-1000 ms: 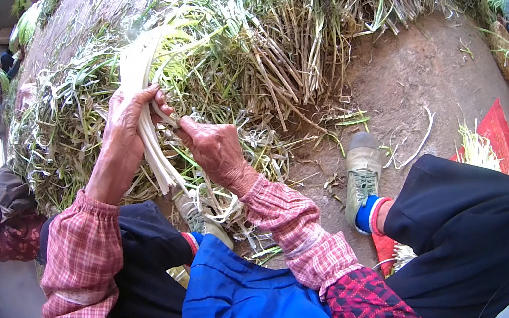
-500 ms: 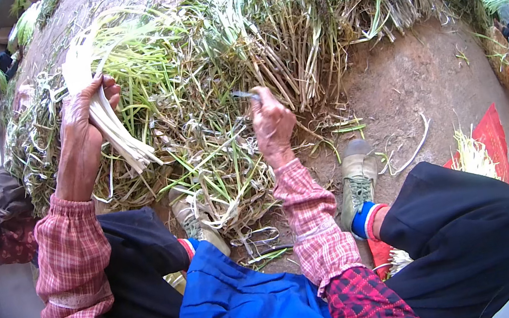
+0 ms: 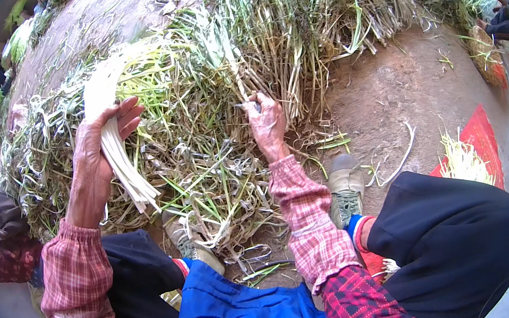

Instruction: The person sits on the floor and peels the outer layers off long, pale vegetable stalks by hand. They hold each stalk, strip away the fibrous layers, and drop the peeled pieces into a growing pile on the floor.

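A bundle of slender, whitish leafy stalks (image 3: 129,175) lies across the palm of my left hand (image 3: 91,151); the thumb hooks over it while the fingers are loosely bent. The cut-looking white ends hang down toward me, and the pale leaves spread away over the heap. My right hand (image 3: 268,129) is closed around a small metal blade (image 3: 239,105), whose tip pokes out to the left. Right above that hand stands a stalk (image 3: 238,80) of the upright bunch; whether the fingers also pinch it, I cannot make out.
A wide heap of green stalks (image 3: 312,17) and withered leaves (image 3: 182,164) covers the dirt floor (image 3: 390,91) in front. Both my shoes (image 3: 346,181) rest at its near edge. Trimmed pale stalks (image 3: 465,162) lie on a red sheet (image 3: 482,136) at right. Other people sit at the far sides.
My right hand has moved slightly down and left in the view, up against the upright stalks. My left hand's fingers have loosened and straightened, with the bundle still in the palm.
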`<action>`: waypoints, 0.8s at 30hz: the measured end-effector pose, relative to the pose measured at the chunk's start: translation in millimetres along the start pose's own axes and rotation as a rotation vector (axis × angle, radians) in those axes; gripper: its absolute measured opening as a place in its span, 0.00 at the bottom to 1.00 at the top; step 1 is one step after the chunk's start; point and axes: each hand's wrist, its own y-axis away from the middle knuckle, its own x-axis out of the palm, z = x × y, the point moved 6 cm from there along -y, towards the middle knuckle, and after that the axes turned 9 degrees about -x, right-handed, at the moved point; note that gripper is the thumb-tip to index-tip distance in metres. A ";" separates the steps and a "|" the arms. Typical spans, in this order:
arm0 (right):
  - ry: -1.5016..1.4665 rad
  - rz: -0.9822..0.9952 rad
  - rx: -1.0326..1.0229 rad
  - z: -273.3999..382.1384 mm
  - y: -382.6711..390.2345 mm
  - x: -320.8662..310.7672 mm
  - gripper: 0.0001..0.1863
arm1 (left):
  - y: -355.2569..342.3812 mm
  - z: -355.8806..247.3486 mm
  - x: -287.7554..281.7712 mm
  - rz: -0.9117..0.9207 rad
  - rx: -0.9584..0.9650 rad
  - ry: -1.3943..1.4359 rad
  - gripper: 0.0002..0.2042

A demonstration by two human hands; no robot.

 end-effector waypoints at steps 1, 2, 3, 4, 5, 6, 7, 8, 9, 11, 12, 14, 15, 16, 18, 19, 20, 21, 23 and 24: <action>-0.242 -0.114 -0.035 -16.5 0.1 11.9 0.08 | -2.0 4.0 4.9 0.015 -0.020 0.026 0.20; -0.137 -0.100 -0.097 -32.8 -0.5 18.7 0.08 | -4.6 8.2 8.8 0.029 -0.040 0.051 0.21; -0.370 -0.022 0.064 -30.4 2.0 23.7 0.09 | -8.6 15.5 6.6 0.057 -0.069 0.061 0.22; -0.621 0.063 0.216 -12.9 4.4 30.7 0.11 | -4.0 13.0 5.0 0.057 -0.076 0.042 0.23; -0.722 0.072 0.295 -9.4 2.8 37.5 0.10 | 1.1 9.7 3.8 0.042 -0.049 0.013 0.23; -0.706 0.059 0.234 -8.8 -2.3 38.1 0.10 | 2.1 10.2 5.6 0.039 -0.031 -0.012 0.23; -0.721 0.060 0.214 -10.6 -5.5 36.8 0.09 | 1.4 13.3 7.4 0.050 -0.040 -0.007 0.22; -0.735 0.060 0.194 -13.1 -8.0 34.0 0.09 | -2.7 17.4 7.6 0.077 -0.038 -0.005 0.21; -0.841 0.081 0.224 4.3 -1.3 42.8 0.09 | 3.4 12.2 2.1 0.049 -0.019 -0.017 0.20; -0.801 0.102 0.200 37.0 17.9 31.2 0.10 | 2.0 14.2 4.0 0.039 -0.014 -0.025 0.20; -0.784 0.110 0.150 45.7 29.9 31.9 0.10 | -0.2 16.6 4.6 0.043 -0.013 -0.048 0.21; -0.803 0.164 0.101 53.2 55.3 41.4 0.08 | -0.2 20.5 11.3 0.053 -0.009 -0.066 0.22; -0.852 0.194 0.094 59.7 66.7 50.9 0.08 | -2.0 21.7 8.0 0.055 -0.011 -0.084 0.21; -0.902 0.225 0.088 66.2 77.9 59.1 0.09 | -0.9 22.3 7.8 0.064 0.004 -0.098 0.20; -0.900 0.304 0.116 72.7 95.3 71.3 0.11 | 0.9 25.0 7.7 0.066 0.049 -0.151 0.20; -0.843 0.336 0.064 76.6 101.1 73.0 0.12 | 2.7 27.0 10.7 0.058 0.047 -0.192 0.19; -0.786 0.368 0.012 80.1 105.6 74.7 0.12 | 7.4 27.3 13.1 0.044 0.021 -0.286 0.22; -0.660 0.401 -0.076 86.9 107.3 72.5 0.13 | 2.4 31.4 9.6 0.064 -0.002 -0.297 0.22; -0.582 0.497 -0.112 111.0 108.8 66.7 0.13 | 1.8 32.4 2.6 0.088 -0.031 -0.325 0.23; -0.545 0.542 -0.133 116.9 109.8 64.6 0.13 | -0.9 35.5 1.6 0.079 -0.059 -0.328 0.23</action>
